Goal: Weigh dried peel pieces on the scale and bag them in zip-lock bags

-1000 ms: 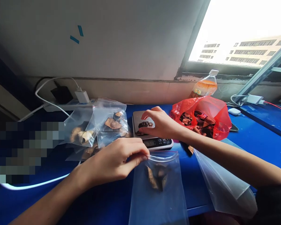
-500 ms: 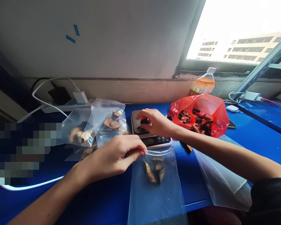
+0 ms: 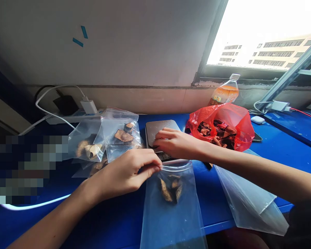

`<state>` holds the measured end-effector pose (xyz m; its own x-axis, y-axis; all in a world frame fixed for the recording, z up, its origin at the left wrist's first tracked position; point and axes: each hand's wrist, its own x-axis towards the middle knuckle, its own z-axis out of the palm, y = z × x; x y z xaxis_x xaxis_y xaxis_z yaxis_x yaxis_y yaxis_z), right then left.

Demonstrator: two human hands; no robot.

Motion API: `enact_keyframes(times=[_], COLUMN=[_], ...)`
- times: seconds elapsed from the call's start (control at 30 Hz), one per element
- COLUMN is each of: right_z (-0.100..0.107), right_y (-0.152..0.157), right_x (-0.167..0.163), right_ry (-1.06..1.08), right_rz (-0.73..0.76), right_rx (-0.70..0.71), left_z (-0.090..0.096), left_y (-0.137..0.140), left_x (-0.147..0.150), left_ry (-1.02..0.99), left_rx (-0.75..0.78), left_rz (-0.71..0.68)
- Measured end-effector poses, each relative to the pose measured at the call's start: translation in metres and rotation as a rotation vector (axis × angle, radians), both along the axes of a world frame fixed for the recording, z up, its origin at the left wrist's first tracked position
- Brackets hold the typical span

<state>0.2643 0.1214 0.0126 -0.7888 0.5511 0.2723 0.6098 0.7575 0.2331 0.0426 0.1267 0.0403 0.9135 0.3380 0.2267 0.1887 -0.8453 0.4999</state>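
My left hand (image 3: 133,169) pinches the zip edge of a clear zip bag (image 3: 176,218) hanging over the table's front edge. Several dried brown slices (image 3: 166,191) are inside it, near its mouth. Just behind the bag lies a small kitchen scale (image 3: 158,125) with a bare silver plate at its back. Over the scale's front part is my right hand (image 3: 172,143), palm down with fingers curled closed. The dark dried slices seen between these fingers a moment ago are hidden under the hand, as is most of the display.
Filled zip bags (image 3: 123,129) lie at left by a power strip (image 3: 59,119). A red plastic bag (image 3: 242,133) of dried slices stands at right, before a drink bottle (image 3: 226,91). Flat clear bags (image 3: 251,200) overhang the blue table's (image 3: 280,145) front edge.
My right hand has come slightly toward me and turned palm down over the scale, hiding the slices and uncovering the plate's back. My left hand keeps its pinch on the bag.
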Motion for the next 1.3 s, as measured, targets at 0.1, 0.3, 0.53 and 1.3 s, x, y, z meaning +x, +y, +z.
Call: enact_keyframes(times=[0.1, 0.3, 0.53, 1.3], right_z=[0.011, 0.051, 0.048, -0.025], right_y=[-0.008, -0.063, -0.057, -0.022], right_x=[0.002, 0.002, 0.009, 0.053], right_ry=[0.236, 0.721, 0.616, 0.502], right_rz=[-0.103, -0.261, -0.209, -0.152], right_rx=[-0.105, -0.681, -0.573, 0.064], left_z=[0.002, 0.004, 0.004, 0.004], left_y=[-0.001, -0.002, -0.007, -0.009], left_x=[0.000, -0.001, 0.000, 0.003], left_ry=[-0.007, -0.044, -0.030, 0.018], left_rx=[0.004, -0.031, -0.069, -0.114], left_rz=[-0.001, 0.001, -0.021, -0.025])
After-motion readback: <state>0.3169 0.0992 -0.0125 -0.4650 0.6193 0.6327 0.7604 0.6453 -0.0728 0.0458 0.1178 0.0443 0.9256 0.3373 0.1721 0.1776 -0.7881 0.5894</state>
